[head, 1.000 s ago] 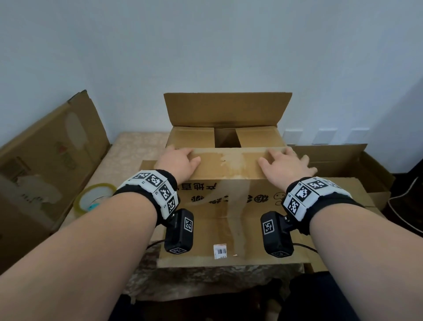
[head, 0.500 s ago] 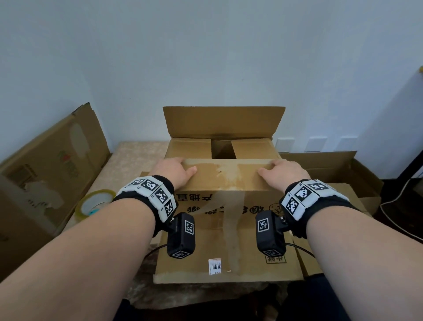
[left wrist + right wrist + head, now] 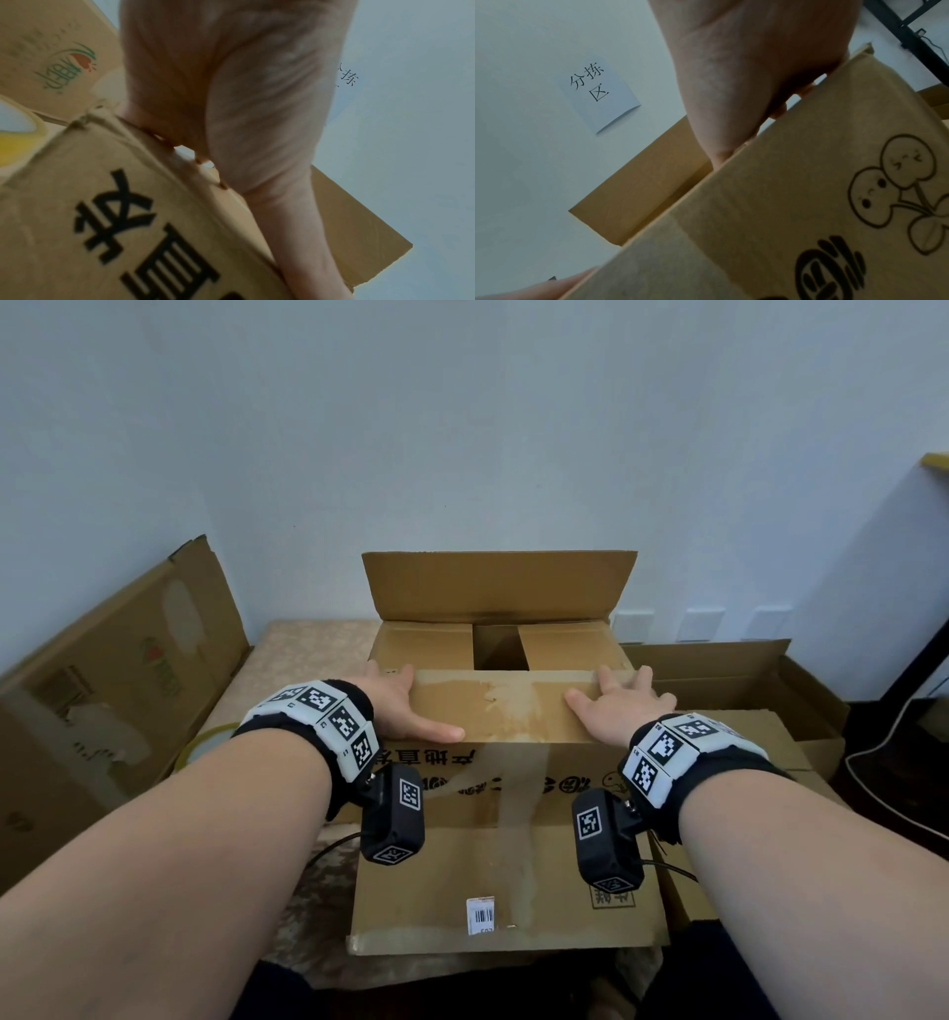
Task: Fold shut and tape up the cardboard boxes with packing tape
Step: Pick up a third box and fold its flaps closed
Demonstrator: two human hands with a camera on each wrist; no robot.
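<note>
A brown cardboard box [image 3: 508,845] with black printed characters stands in front of me on the table. Its two side flaps are folded in and its far flap [image 3: 498,582] stands upright. The near flap [image 3: 508,706] lies folded down over the opening. My left hand [image 3: 398,706] presses flat on the flap's left end, thumb stretched along the front fold. My right hand [image 3: 619,706] presses flat on its right end. The wrist views show each palm, left hand [image 3: 231,91] and right hand [image 3: 757,71], on the box edge. A yellow tape roll [image 3: 205,744] lies left of the box, half hidden by my left wrist.
A flattened carton [image 3: 113,680] leans against the wall on the left. An open empty box [image 3: 744,680] and flat cardboard [image 3: 780,737] sit to the right. A white cable [image 3: 883,737] runs at the far right. A paper note [image 3: 600,91] hangs on the wall.
Both hands have stayed pressed on the near flap. The left thumb has stretched out along the front fold. The head view has tilted up a little.
</note>
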